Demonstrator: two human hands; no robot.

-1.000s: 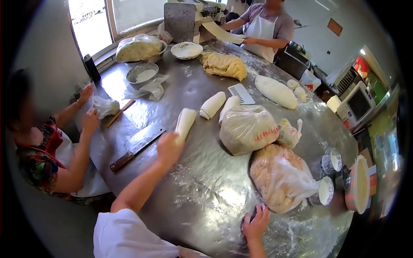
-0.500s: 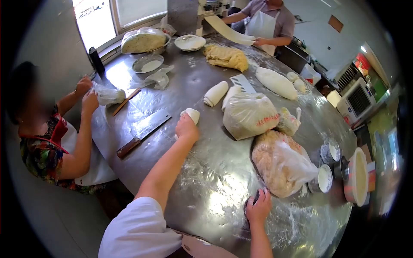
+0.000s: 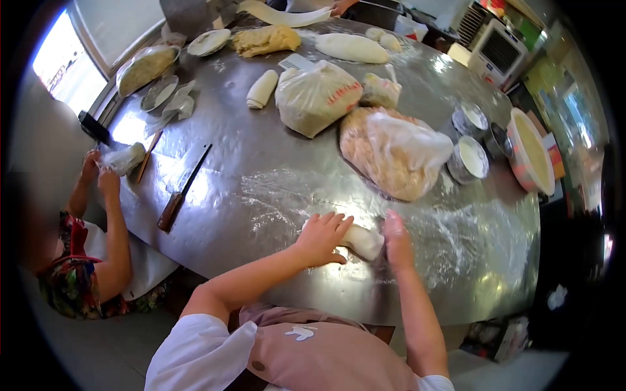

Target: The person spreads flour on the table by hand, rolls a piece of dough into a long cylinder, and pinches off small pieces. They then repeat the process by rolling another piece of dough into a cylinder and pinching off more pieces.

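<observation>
A short white dough roll (image 3: 364, 241) lies on the metal table close in front of me. My left hand (image 3: 321, 240) straddles its left part, fingers spread on the far side and thumb on the near side. At the roll's right end, my right hand (image 3: 396, 242) stands on edge, fingers close together. A dark strip shows along its inner side, but I cannot make out what it is. Beyond my hands sits a plastic bag of pinkish-brown filling (image 3: 385, 153). A second white dough roll (image 3: 262, 89) lies farther back, left of a white bag (image 3: 316, 98).
A cleaver (image 3: 182, 192) and a wooden stick (image 3: 150, 156) lie at left, near a co-worker's hands (image 3: 101, 173) on a bag. Flour bowls (image 3: 468, 159) and a large basin (image 3: 531, 150) stand at right. Yellow dough (image 3: 266, 40) and a long white dough piece (image 3: 352, 48) lie at the back.
My left hand has brought the dough roll from beside the cleaver to the near part of the table. It now lies against my right hand. My view has tilted down and shifted right.
</observation>
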